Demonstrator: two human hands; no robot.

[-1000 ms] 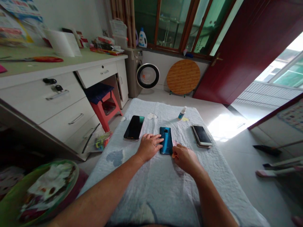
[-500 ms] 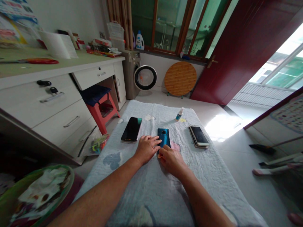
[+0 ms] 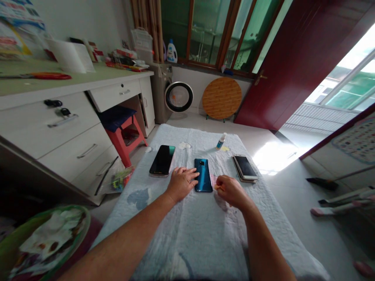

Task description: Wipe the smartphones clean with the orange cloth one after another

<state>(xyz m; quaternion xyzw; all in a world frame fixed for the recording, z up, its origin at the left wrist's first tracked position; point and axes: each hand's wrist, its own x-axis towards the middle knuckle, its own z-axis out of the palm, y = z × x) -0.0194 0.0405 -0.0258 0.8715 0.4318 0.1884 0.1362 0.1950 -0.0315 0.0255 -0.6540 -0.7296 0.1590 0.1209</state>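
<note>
A blue phone (image 3: 204, 177) lies back up on the cloth-covered table, its camera block toward the far end. My left hand (image 3: 182, 182) has its fingers spread, with fingertips on the phone's left edge. Just right of the phone, my right hand (image 3: 231, 191) is closed around a small orange-yellow piece (image 3: 216, 187), mostly hidden by the fingers; it does not touch the phone. Farther left lies a black-screened phone (image 3: 162, 160). On the right, a white phone (image 3: 245, 168) rests on top of another device. A small spray bottle (image 3: 221, 141) stands behind them.
The pale blue cloth (image 3: 193, 234) covers the table. At the left are a drawer desk (image 3: 73, 128), a red stool (image 3: 125, 136) and a waste bin (image 3: 84, 230). Beyond the table stand a washing machine (image 3: 160, 93) and a round wooden board (image 3: 222, 97).
My right hand has moved off the blue phone to the right, uncovering its lower part. My left hand has stayed at the phone's left edge.
</note>
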